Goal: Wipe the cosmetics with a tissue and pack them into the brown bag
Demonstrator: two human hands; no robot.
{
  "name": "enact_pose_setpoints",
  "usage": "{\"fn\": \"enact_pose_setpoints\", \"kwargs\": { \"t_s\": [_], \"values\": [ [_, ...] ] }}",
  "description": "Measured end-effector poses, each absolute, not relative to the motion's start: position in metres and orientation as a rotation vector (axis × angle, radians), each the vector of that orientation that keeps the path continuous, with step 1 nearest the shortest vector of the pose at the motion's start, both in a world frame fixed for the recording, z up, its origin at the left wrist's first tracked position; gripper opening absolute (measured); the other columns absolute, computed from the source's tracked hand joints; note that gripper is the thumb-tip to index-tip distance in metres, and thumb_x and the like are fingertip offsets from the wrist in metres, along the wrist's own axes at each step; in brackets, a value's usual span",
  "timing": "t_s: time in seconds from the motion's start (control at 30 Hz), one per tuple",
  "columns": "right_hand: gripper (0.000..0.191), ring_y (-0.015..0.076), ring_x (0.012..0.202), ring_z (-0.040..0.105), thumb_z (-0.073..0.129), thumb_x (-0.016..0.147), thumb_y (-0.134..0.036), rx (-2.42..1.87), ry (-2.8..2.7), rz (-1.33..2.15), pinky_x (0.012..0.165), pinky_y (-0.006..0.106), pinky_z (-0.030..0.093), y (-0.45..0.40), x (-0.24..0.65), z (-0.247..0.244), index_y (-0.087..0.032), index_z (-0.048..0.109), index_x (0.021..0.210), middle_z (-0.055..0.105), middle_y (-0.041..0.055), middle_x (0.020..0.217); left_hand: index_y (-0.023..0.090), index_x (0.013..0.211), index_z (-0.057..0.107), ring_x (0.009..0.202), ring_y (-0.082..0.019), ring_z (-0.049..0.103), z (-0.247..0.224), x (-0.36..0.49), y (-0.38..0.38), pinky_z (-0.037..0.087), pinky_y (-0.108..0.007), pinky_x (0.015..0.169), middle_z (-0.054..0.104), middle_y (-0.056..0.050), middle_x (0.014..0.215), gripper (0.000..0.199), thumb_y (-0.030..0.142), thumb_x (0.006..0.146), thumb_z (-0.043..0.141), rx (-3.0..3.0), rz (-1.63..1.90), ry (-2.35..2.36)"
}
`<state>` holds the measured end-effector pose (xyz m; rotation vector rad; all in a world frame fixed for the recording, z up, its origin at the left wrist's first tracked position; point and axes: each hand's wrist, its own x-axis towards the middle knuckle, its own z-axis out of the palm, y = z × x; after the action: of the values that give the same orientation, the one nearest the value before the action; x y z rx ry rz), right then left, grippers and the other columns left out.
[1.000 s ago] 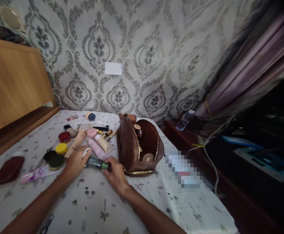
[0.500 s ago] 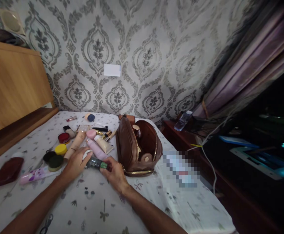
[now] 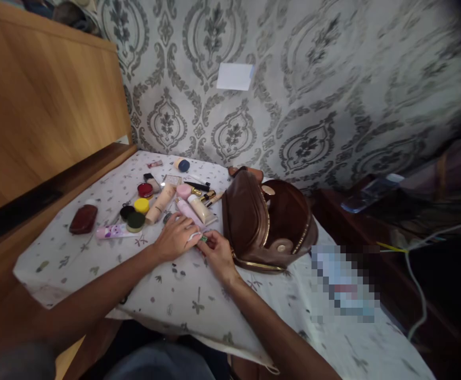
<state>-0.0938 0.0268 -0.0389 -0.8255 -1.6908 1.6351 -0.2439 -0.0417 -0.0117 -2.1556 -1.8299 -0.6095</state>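
The right hand's (image 3: 219, 257) fingers grip the green end of a bottle (image 3: 204, 239); the left hand's (image 3: 175, 237) fingers wrap its mostly hidden body. It appears to lie crosswise between them above the counter (image 3: 222, 311), left of the open bag (image 3: 244, 211).

Green cap (image 3: 204, 238), white plant-patterned cloth (image 3: 167, 289)

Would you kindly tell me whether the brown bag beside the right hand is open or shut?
The brown bag is open: its gold zipper edges stand apart and the dark interior shows between them.
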Motion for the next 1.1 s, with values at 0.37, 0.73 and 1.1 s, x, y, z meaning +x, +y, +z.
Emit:
{"fn": "enact_pose_setpoints", "kwargs": {
  "t_s": [0.37, 0.73, 1.1],
  "values": [
    [0.005, 0.0124, 0.058, 0.051, 0.061, 0.082, -0.025, -0.927, -2.091, 1.079, 0.058, 0.023, 0.043, 0.015, -0.088, -0.027, -0.021, 0.059, 0.084, 0.057, -0.0048, 0.065, 0.019, 0.088, 0.067, 0.091, -0.027, 0.064, -0.011, -0.267, -0.040, 0.044, -0.039, 0.081, 0.070, -0.008, 0.090, 0.032, 0.032, 0.100, 0.040, -2.003, -0.627, -1.996],
    [0.019, 0.0156, 0.082, 0.069, 0.054, 0.095, -0.022, -0.410, -2.278, 0.579, 0.076, 0.026, 0.056, 0.003, -0.033, 0.055, -0.020, 0.067, 0.108, 0.074, 0.0052, 0.095, 0.021, 0.091, 0.070, 0.089, -0.026, 0.067, -0.018, -0.271, -0.039, 0.047, -0.040, 0.082, 0.074, -0.006, 0.092, 0.044, 0.038, 0.101, 0.032, -2.051, -0.715, -1.877],
    [0.038, 0.0202, 0.094, 0.061, 0.072, 0.083, -0.025, -0.975, -2.513, 0.260, 0.081, 0.030, 0.046, 0.154, 0.016, 0.145, -0.016, 0.063, 0.118, 0.066, 0.0080, 0.108, 0.020, 0.096, 0.068, 0.091, -0.023, 0.067, 0.025, -0.249, -0.019, 0.049, -0.036, 0.086, 0.073, -0.006, 0.094, 0.036, 0.038, 0.103, 0.037, -2.071, -0.885, -1.650]
  ]
}}
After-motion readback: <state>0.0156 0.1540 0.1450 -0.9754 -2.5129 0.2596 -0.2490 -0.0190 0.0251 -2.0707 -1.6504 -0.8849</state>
